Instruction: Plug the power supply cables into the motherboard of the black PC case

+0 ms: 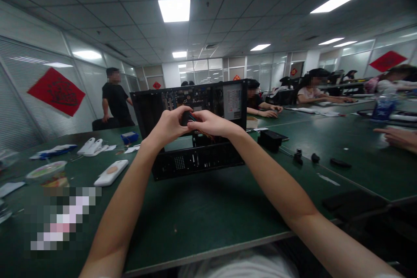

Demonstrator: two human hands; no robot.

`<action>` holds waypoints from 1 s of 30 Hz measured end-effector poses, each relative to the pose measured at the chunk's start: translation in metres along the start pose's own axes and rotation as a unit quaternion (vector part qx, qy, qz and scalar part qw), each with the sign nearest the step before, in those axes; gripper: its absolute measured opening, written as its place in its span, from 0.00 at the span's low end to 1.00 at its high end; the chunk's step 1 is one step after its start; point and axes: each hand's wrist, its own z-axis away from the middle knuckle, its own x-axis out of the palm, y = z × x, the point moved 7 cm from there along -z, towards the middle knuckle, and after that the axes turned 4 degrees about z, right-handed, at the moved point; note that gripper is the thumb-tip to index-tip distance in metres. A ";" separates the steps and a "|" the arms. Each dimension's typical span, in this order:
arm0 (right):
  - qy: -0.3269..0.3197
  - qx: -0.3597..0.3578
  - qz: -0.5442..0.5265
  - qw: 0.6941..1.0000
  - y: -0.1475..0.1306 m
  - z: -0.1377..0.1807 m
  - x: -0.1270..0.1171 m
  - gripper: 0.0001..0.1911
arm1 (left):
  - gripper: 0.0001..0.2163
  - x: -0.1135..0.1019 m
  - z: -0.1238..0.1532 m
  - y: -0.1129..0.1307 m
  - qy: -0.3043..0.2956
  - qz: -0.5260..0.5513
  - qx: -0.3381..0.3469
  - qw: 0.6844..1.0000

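An open black computer case (198,160) stands on the green table (202,213), its circuit boards facing me. Both my hands meet in front of the case. My left hand (169,126) and my right hand (208,124) are closed around a small dark part (187,118) with coloured wires running down into the case. My fingers hide most of the part.
A white remote-like device (111,173), a lidded food bowl (46,170), white items (92,146) and a blue box (129,137) lie at left. Small black parts (314,157) and a black box (272,140) lie at right. Another person's hand (395,137) rests at far right; people sit behind.
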 end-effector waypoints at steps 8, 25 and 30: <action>0.034 0.007 -0.023 0.999 -0.009 -0.002 0.001 0.03 | 0.20 -0.002 -0.001 0.008 0.015 0.007 -0.001 1.000; 0.026 0.033 -0.046 0.998 -0.006 0.003 -0.006 0.05 | 0.22 -0.007 0.002 0.004 -0.034 -0.026 0.051 0.998; 0.040 0.051 -0.066 0.996 0.003 0.000 -0.005 0.03 | 0.22 0.001 -0.001 -0.003 -0.041 -0.035 0.049 0.997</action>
